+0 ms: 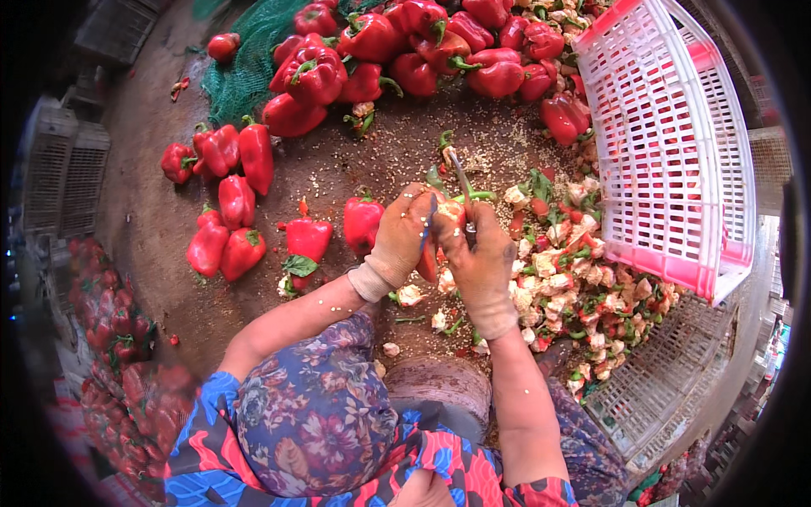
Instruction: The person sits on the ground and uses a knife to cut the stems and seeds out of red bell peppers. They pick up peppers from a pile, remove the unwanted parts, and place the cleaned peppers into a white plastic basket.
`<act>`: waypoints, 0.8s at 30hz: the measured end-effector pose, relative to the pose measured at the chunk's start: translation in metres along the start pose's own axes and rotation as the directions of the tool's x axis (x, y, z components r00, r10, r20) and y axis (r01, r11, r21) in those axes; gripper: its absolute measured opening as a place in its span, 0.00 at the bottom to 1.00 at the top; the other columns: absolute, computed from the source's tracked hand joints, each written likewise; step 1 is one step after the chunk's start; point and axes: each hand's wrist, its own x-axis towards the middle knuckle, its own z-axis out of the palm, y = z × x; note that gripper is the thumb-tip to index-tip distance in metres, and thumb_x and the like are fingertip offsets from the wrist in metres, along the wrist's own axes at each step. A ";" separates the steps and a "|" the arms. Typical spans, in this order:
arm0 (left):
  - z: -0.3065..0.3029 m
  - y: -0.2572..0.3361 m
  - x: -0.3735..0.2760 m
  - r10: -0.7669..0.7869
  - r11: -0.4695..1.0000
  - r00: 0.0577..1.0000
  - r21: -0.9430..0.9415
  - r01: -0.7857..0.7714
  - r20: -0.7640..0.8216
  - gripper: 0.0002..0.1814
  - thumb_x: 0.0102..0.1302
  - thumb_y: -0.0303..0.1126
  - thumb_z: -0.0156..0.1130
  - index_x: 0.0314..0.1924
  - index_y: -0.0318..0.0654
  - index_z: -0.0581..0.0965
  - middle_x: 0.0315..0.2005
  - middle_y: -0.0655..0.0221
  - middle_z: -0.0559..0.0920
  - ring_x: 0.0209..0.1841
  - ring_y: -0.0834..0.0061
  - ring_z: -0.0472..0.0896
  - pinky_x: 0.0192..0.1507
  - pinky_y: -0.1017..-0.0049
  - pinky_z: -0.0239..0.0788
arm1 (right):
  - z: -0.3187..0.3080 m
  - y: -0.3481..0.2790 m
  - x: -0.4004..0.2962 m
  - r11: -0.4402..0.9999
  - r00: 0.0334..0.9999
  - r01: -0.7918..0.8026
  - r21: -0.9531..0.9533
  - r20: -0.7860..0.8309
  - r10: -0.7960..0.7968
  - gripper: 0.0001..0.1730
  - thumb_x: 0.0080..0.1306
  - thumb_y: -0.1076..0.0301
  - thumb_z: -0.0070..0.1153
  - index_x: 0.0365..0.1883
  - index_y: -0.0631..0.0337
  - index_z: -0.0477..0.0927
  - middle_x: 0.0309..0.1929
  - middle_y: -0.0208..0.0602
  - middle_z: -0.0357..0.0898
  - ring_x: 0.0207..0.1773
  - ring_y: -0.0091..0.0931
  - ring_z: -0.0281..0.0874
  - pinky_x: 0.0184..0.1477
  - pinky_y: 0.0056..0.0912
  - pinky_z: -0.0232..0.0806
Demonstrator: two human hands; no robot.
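Observation:
Both hands wear stained work gloves and meet above the middle of the floor. My left hand (403, 236) is closed around a red bell pepper (427, 263), which is partly hidden by the fingers. My right hand (479, 253) grips a small metal-bladed knife (460, 172), its blade pointing away from me, and touches the pepper's stem side. A green stem (476, 196) shows beside the blade. Just left of my left hand lies a whole red bell pepper (361, 225); another one (308, 239) is farther left, with a green leaf (300, 265) against it.
A heap of red peppers (374, 38) lies ahead, by green netting (244, 70). Discarded pepper cores (557, 272) are piled at the right, beneath a tilted white and pink plastic crate (659, 146). Netted peppers (117, 317) stand at left. Seeds litter the brown floor (405, 146).

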 end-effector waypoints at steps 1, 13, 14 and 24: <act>0.008 0.009 -0.003 0.044 0.992 0.997 0.117 -0.037 -0.064 0.13 0.76 0.37 0.49 0.49 0.35 0.74 0.36 0.72 0.80 0.40 0.79 0.79 0.44 0.80 0.71 | 0.007 0.002 -0.001 0.996 0.998 -0.060 0.070 -0.030 0.063 0.14 0.67 0.60 0.62 0.37 0.63 0.77 0.22 0.35 0.78 0.23 0.22 0.74 0.27 0.32 0.67; -0.016 -0.006 0.007 -0.464 0.624 0.780 -0.471 0.624 0.420 0.24 0.72 0.53 0.41 0.42 0.40 0.75 0.26 0.66 0.79 0.13 0.75 0.66 0.12 0.77 0.53 | -0.002 0.011 -0.005 0.379 0.777 -0.574 0.726 0.339 0.530 0.11 0.68 0.63 0.59 0.40 0.63 0.76 0.23 0.26 0.74 0.16 0.16 0.68 0.17 0.18 0.61; -0.021 -0.010 0.009 -0.433 0.654 0.795 -0.460 0.601 0.424 0.23 0.72 0.52 0.41 0.41 0.40 0.74 0.25 0.67 0.78 0.13 0.77 0.64 0.12 0.77 0.51 | -0.010 0.019 -0.003 0.306 0.804 -0.572 0.761 0.445 0.395 0.12 0.68 0.63 0.59 0.39 0.62 0.75 0.22 0.27 0.74 0.13 0.17 0.67 0.13 0.19 0.61; -0.016 -0.027 0.015 0.226 0.872 0.951 0.392 -0.293 0.209 0.10 0.71 0.34 0.55 0.41 0.35 0.78 0.35 0.69 0.79 0.38 0.78 0.79 0.43 0.76 0.72 | -0.087 0.006 0.022 0.869 0.981 -0.184 0.460 0.143 0.132 0.24 0.63 0.62 0.64 0.56 0.60 0.76 0.49 0.41 0.78 0.26 0.16 0.77 0.28 0.17 0.70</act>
